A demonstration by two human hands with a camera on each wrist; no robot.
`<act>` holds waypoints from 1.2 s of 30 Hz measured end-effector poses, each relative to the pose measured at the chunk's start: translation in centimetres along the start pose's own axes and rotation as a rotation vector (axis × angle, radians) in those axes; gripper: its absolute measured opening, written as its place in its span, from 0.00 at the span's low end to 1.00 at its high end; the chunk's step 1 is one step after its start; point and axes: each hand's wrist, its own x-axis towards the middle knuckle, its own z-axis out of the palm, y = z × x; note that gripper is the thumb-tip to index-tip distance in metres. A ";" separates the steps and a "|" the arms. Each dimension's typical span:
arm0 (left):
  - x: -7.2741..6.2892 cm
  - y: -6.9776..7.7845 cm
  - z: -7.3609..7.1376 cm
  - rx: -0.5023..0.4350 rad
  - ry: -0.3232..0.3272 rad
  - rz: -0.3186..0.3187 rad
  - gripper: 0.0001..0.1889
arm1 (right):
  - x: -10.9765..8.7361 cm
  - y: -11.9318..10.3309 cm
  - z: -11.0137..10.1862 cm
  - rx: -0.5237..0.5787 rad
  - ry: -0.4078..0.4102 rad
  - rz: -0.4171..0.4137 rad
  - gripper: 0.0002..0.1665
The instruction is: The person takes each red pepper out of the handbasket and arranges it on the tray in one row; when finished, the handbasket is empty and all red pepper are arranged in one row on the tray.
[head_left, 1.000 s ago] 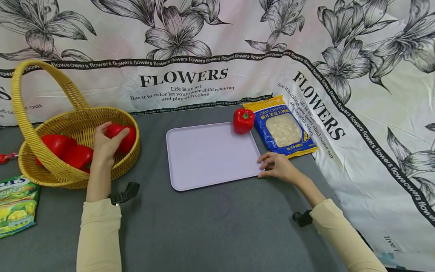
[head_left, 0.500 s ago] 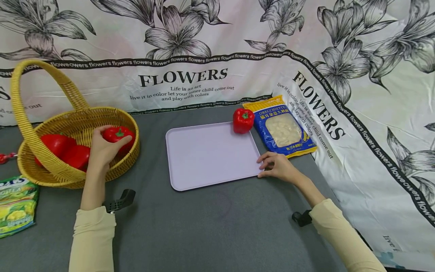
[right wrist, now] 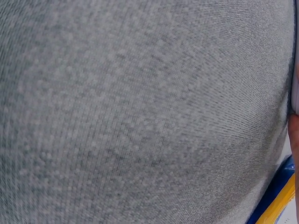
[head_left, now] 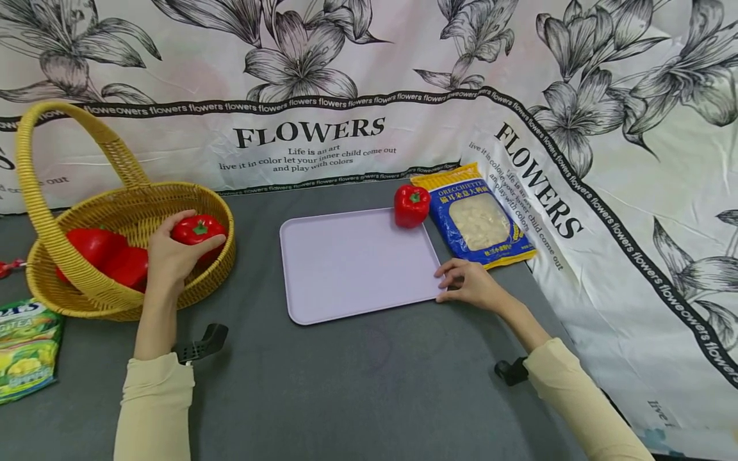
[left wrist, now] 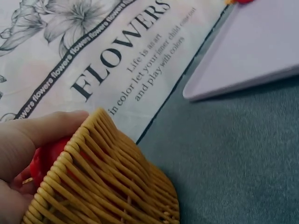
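Inside the yellow wicker basket [head_left: 213, 288] at the left, my left hand [head_left: 170, 256] grips a red bell pepper [head_left: 198, 229], fingers along its left side and thumb across its near side. More red peppers [head_left: 95, 246] lie beside it under the handle. In the left wrist view, the basket's woven wall [left wrist: 107, 172] hides most of the held pepper. My right hand [head_left: 469, 283] holds the near right corner of a pale purple tray [head_left: 357, 266] with bent fingers and thumb. Another red bell pepper [head_left: 412, 206] sits at the tray's far right corner.
A blue and yellow orecchiette bag [head_left: 481, 214] lies right of the tray, against the floral cloth [head_left: 311, 147]. At the left edge are a green and yellow packet [head_left: 29, 349] and a small red item [head_left: 8, 267]. Grey cloth [head_left: 346, 384] covers the table.
My left hand has shifted slightly left and toward me within the basket, and the pepper in its grasp has turned so its green stem faces up. The right hand and tray stay put.
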 end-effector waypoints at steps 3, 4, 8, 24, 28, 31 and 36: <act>0.0 0.2 0.0 -0.047 0.032 -0.017 0.37 | 0.1 0.0 0.0 -0.006 0.001 0.009 0.10; 0.0 0.3 0.0 -0.067 0.044 -0.023 0.37 | 0.1 -0.1 0.0 -0.011 0.000 0.012 0.10; -0.1 0.9 -0.1 -0.137 0.097 -0.032 0.35 | 0.1 -1.3 -0.1 -0.017 -0.001 0.002 0.09; -0.7 3.6 -1.3 -0.286 0.006 0.011 0.36 | 0.0 -4.4 -0.8 -0.007 -0.029 0.015 0.09; -1.1 3.5 -1.5 -0.194 -0.024 0.086 0.35 | 0.0 -4.3 -0.8 -0.011 -0.027 0.017 0.09; -1.4 3.6 -1.3 -0.093 -0.040 0.183 0.35 | 0.0 -4.2 -0.8 -0.014 -0.020 0.017 0.09; -1.8 3.9 -0.8 0.021 -0.096 0.277 0.34 | 0.0 -4.2 -0.7 -0.010 -0.021 0.010 0.09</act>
